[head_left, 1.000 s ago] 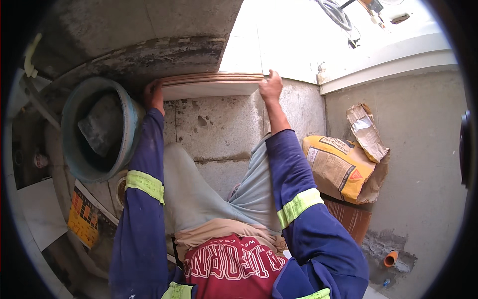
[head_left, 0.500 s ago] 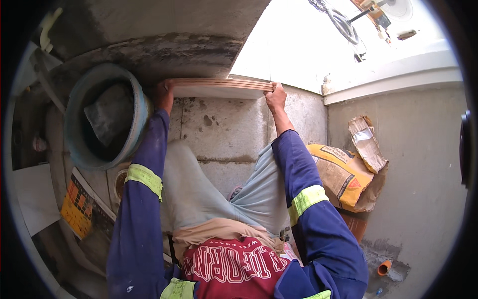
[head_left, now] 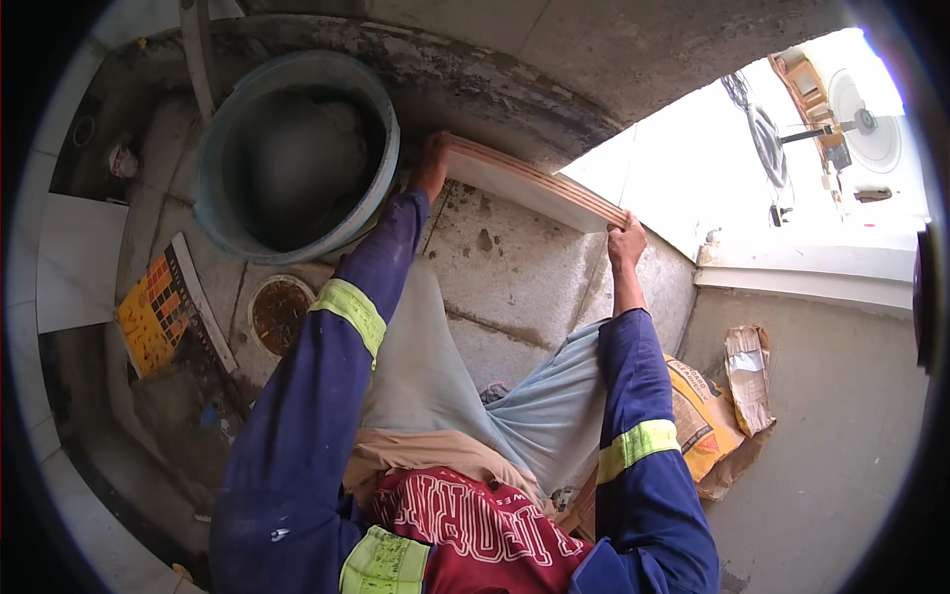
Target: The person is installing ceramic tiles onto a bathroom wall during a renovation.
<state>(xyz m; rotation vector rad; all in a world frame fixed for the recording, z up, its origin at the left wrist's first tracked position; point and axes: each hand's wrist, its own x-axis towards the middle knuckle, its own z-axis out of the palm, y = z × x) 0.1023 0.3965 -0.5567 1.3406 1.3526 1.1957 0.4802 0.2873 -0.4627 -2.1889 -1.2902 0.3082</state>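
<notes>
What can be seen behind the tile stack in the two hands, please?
Beyond the tile stack, held between the left hand and the right hand, dark-stained concrete shows, and toward the stack's right end an overexposed white surface. Whatever lies directly behind is covered.

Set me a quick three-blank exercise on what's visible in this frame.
1. The end of the tile stack nearer the large tub is held by the person's ____ hand.
2. The yellow-and-brown bag lies on the person's ____ side.
3. The sleeves are dark ____ with yellow-green bands.

Missing words: left; right; blue.
</notes>
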